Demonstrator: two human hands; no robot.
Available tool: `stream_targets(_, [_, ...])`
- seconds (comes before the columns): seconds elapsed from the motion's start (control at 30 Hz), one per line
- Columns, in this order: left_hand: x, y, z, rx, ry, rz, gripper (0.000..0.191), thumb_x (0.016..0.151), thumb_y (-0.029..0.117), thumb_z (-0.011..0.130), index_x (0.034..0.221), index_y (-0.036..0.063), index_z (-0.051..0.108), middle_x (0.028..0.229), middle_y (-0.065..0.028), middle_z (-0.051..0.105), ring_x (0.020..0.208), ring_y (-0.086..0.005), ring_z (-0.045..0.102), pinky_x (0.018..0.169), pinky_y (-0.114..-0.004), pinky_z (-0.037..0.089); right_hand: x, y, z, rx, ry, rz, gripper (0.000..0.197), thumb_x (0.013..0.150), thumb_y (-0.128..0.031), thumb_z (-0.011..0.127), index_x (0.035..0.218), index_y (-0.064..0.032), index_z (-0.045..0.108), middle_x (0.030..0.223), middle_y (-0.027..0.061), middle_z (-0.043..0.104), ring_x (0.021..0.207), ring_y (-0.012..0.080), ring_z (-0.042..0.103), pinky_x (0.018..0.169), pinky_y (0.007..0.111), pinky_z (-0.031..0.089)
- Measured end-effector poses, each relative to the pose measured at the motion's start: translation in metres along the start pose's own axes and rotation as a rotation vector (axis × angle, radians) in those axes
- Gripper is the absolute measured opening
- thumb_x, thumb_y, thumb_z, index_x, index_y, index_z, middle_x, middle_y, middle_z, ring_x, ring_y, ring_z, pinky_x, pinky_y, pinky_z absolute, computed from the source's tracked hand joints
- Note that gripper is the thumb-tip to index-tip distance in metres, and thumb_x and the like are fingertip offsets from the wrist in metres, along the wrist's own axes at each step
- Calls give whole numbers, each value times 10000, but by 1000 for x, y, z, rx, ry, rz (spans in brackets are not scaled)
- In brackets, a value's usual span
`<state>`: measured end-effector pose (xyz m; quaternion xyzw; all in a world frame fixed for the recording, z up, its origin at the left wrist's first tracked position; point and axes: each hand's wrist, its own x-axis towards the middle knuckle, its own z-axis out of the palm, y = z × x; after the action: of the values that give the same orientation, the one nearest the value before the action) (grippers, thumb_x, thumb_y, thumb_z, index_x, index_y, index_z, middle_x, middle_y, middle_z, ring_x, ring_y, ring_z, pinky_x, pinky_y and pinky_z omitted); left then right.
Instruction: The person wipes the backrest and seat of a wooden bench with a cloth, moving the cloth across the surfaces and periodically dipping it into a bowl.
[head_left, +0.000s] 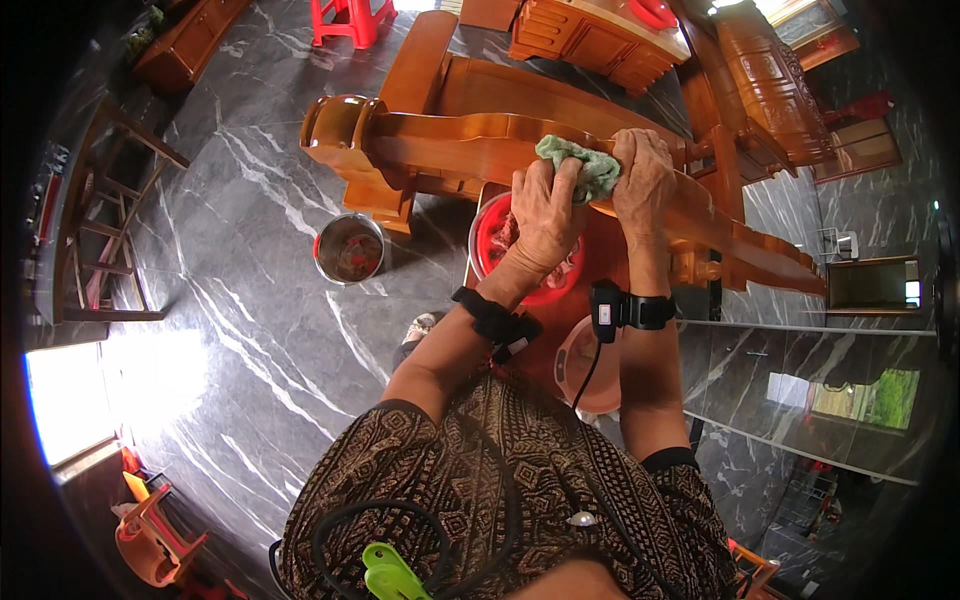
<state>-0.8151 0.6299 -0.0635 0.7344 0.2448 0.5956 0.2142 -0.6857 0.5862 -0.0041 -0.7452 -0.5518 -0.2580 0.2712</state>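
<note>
A crumpled green cloth is held up between my two hands, over the carved armrest of a wooden bench as I look down. My left hand has its fingers curled over the cloth's near left side. My right hand is closed at its right end; the fingertips are hidden. Partly under my left hand and forearm is a red plastic basin with pieces of raw meat in it. It stands on a reddish wooden surface.
A metal bucket with some contents stands on the dark marble-patterned floor. A pale pink basin sits close to my body. Beyond the bench are a red plastic stool and a wooden cabinet. A wooden rack stands left.
</note>
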Motion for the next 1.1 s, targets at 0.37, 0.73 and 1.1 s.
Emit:
stream_targets(0.37, [-2, -53, -29, 159, 230, -186, 472, 659, -14, 619, 1118, 62, 538, 963, -147, 565, 880, -372, 558, 757, -445, 457, 0, -1, 1, 57, 82, -63, 263, 970, -159, 448, 826, -26, 623, 826, 120, 623, 800, 315, 596, 754, 428, 465])
stream_targets(0.73, [9, -67, -32, -95, 440, -389, 473, 772, 115, 614, 1207, -2, 466, 1043, -189, 488, 941, -346, 532, 848, -405, 440, 2, -6, 3, 3, 127, -50, 258, 962, -157, 457, 796, -37, 613, 790, 105, 615, 770, 308, 590, 744, 420, 462])
stream_targets(1.1, [-13, -32, 2, -64, 298, -259, 416, 782, -28, 611, 1159, 5, 439, 1003, -195, 488, 897, -345, 552, 818, -397, 468, 2, -1, 7, -59, 180, -64, 265, 964, -164, 458, 784, -48, 615, 765, 99, 599, 731, 304, 588, 693, 409, 473])
